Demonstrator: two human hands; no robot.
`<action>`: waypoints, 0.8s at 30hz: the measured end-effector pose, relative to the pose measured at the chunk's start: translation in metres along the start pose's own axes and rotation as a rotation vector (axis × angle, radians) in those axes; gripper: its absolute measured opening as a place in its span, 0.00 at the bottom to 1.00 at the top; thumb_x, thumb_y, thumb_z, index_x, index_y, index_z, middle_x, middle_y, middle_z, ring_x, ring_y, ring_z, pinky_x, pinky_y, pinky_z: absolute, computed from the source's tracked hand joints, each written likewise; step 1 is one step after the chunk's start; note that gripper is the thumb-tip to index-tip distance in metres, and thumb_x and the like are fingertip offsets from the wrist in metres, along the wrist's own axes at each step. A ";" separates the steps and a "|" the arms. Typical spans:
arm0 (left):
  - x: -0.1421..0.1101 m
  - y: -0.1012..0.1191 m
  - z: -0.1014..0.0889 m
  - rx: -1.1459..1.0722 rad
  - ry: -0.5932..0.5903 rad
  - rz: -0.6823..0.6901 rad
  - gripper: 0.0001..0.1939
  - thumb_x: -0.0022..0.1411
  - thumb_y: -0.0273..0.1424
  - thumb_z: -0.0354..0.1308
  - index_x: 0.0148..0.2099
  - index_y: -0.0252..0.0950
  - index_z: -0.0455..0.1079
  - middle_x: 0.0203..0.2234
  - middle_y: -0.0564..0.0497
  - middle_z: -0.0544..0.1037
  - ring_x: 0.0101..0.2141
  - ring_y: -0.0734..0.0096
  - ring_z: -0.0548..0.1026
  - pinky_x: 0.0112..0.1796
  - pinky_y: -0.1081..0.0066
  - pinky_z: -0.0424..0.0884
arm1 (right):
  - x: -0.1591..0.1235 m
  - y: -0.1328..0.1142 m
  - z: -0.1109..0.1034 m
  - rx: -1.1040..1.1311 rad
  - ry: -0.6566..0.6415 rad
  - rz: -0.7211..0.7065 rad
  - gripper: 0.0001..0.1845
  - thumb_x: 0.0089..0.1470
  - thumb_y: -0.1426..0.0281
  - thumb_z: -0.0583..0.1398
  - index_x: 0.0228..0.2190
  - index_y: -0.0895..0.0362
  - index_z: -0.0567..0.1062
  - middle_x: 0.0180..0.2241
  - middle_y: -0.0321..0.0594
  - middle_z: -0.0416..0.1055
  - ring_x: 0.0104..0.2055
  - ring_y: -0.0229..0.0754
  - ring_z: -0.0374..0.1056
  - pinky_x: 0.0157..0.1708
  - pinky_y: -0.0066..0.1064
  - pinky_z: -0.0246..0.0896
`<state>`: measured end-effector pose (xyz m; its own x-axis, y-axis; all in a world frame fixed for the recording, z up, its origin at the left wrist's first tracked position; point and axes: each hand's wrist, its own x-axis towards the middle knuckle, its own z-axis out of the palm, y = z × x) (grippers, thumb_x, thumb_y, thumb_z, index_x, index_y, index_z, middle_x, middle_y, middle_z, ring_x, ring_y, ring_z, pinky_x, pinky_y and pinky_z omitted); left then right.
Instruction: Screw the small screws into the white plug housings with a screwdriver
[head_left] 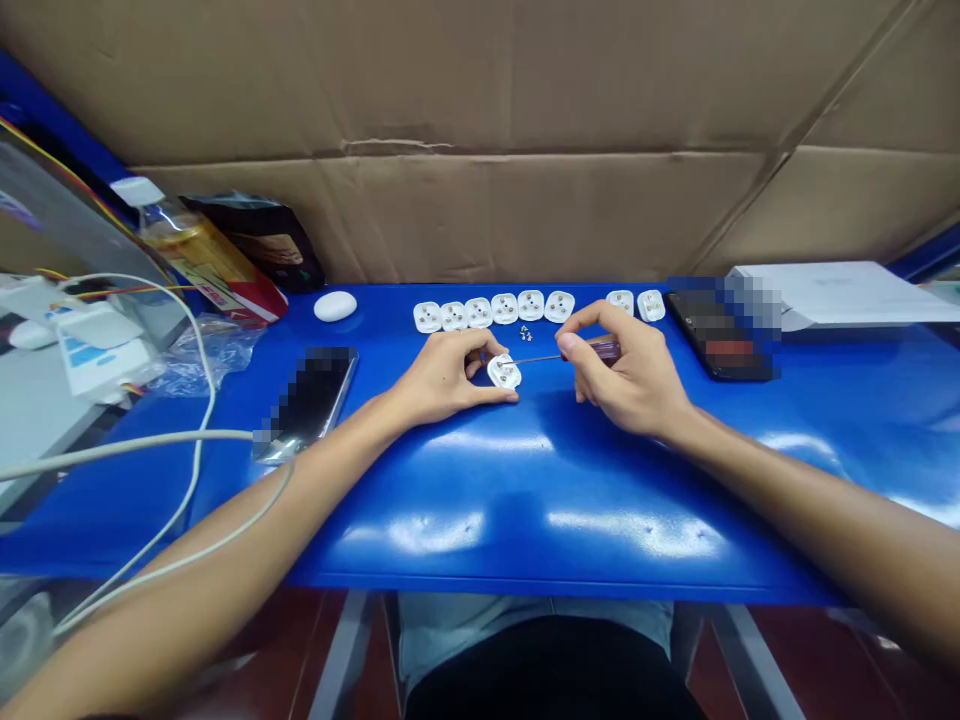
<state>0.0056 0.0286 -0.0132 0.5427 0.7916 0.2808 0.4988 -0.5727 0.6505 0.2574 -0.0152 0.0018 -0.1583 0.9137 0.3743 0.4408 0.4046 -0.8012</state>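
Note:
My left hand [457, 377] grips a small white plastic plug part [509, 377] with metal pieces inside, between thumb and fingers just above the blue table [465, 470]. In my right hand [626, 365] is a screwdriver [602, 348] with a dark reddish handle. Its thin shaft points left, and the tip meets the plug part in my left hand. A little pile of screws [526, 334] lies just behind. Several similar white plug parts [505, 308] stand in a row at the back, with two more [650, 305] farther right.
On the left are a phone [311, 400], a white cable [201, 440], a drink bottle [202, 255], a dark pouch [262, 240] and a white rounded case [335, 306]. A black device [720, 335] and white paper [847, 290] lie right. Cardboard [525, 210] walls the back.

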 end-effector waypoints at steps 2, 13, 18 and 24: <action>0.000 0.001 -0.001 0.022 -0.023 0.007 0.24 0.55 0.47 0.77 0.45 0.35 0.79 0.25 0.56 0.72 0.26 0.71 0.69 0.30 0.70 0.62 | 0.005 0.012 -0.003 0.117 0.051 -0.009 0.09 0.67 0.58 0.64 0.39 0.49 0.73 0.19 0.28 0.66 0.16 0.40 0.65 0.18 0.34 0.63; -0.002 0.001 0.001 0.112 -0.026 0.066 0.28 0.60 0.46 0.73 0.56 0.36 0.78 0.31 0.53 0.78 0.29 0.69 0.73 0.35 0.68 0.68 | 0.018 0.049 -0.007 0.080 0.105 0.005 0.11 0.68 0.57 0.63 0.39 0.50 0.71 0.18 0.26 0.66 0.17 0.39 0.66 0.20 0.32 0.65; -0.002 0.002 0.000 0.106 -0.018 0.062 0.31 0.58 0.47 0.74 0.57 0.35 0.78 0.31 0.52 0.78 0.30 0.68 0.74 0.35 0.68 0.69 | 0.017 0.050 -0.006 -0.015 0.076 -0.007 0.12 0.69 0.55 0.61 0.41 0.51 0.71 0.20 0.27 0.68 0.20 0.38 0.68 0.21 0.31 0.63; -0.001 0.002 0.000 0.110 -0.017 0.049 0.32 0.58 0.48 0.75 0.58 0.36 0.78 0.30 0.53 0.77 0.29 0.68 0.74 0.34 0.68 0.68 | 0.017 0.053 -0.006 -0.052 0.066 -0.013 0.10 0.69 0.58 0.62 0.42 0.50 0.72 0.19 0.27 0.67 0.20 0.41 0.68 0.24 0.33 0.64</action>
<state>0.0059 0.0262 -0.0120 0.5790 0.7589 0.2979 0.5418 -0.6312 0.5550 0.2834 0.0217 -0.0319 -0.1069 0.9031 0.4160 0.4848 0.4126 -0.7712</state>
